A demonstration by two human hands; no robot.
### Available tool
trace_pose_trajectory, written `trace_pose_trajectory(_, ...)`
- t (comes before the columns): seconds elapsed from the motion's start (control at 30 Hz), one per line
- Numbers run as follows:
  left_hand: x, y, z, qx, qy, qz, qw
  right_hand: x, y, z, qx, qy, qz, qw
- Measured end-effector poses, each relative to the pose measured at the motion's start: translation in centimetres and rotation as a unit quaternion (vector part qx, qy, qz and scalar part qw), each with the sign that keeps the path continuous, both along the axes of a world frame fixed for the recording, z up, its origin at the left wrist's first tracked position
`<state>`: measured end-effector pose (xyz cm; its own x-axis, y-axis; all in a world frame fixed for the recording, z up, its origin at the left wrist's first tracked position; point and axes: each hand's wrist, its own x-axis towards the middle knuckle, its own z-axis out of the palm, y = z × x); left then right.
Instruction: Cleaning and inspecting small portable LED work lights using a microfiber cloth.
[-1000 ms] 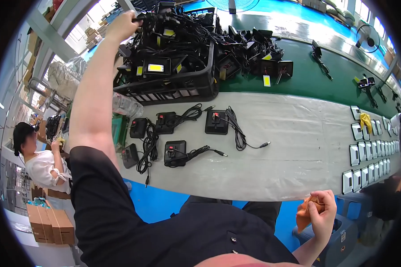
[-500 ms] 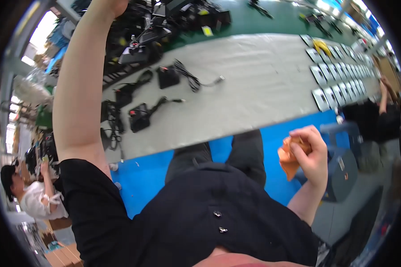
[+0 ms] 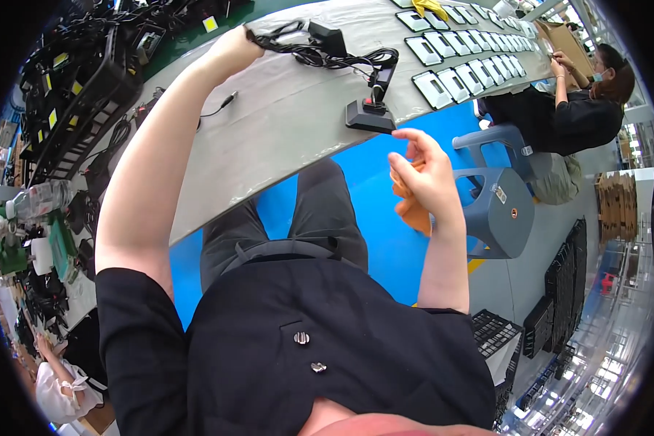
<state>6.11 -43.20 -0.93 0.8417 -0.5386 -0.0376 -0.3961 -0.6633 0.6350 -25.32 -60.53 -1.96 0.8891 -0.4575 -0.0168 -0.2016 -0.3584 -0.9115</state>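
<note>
My left hand (image 3: 236, 54), reaching out over the table, is closed on a bundled black cable (image 3: 309, 54). Along that bundle hangs a small black box (image 3: 327, 40). At its far end is a black device with a flat wedge-shaped base (image 3: 369, 116), a red spot and an upright arm; the base is by the table's near edge. Whether it rests on the table or hangs from the cable, I cannot tell. My right hand (image 3: 432, 178) holds a crumpled orange cloth (image 3: 413, 211) against the palm, thumb and forefinger apart, just on the near side of that base.
Rows of white-and-black frames (image 3: 461, 47) lie on the grey table (image 3: 269, 138), with a yellow cloth (image 3: 430, 9) among them. Black crates of parts (image 3: 87, 102) stand at left. Blue-grey stools (image 3: 498, 211) stand at right, near a co-worker (image 3: 588, 102) in black.
My view has swung to the right. The left hand, nearly out of frame before, now shows gripping the cable with the black device on it. The orange cloth stays in my right hand, now beside the device.
</note>
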Motion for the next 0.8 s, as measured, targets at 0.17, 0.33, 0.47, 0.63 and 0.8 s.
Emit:
trace_pose_trajectory(0.17,-2.8,1.7,0.5,0.226,-0.167,-0.007,0.960,3.7,-0.5,-1.0,-0.186,-0.015,-0.059,0.981)
trace_pose_trajectory(0.33,-6.3,2.7,1.4,0.190,-0.270,-0.100,0.939,6.1,-0.3,-2.0,-0.197,-0.013,0.018,0.980)
trace_pose_trajectory(0.47,-8.9,2.9,0.7,0.166,-0.181,-0.159,0.956,6.9,1.0,-1.7,-0.109,-0.060,0.145,0.982)
trace_pose_trajectory(0.63,-13.4,3.0,1.7,0.066,-0.207,-0.212,0.953,6.9,1.2,-1.7,-0.064,-0.021,0.178,0.982)
trace_pose_trajectory(0.8,-15.8,1.7,-2.7,-0.045,-0.177,-0.270,0.945,6.5,1.2,-0.9,-0.007,-0.005,0.172,0.985)
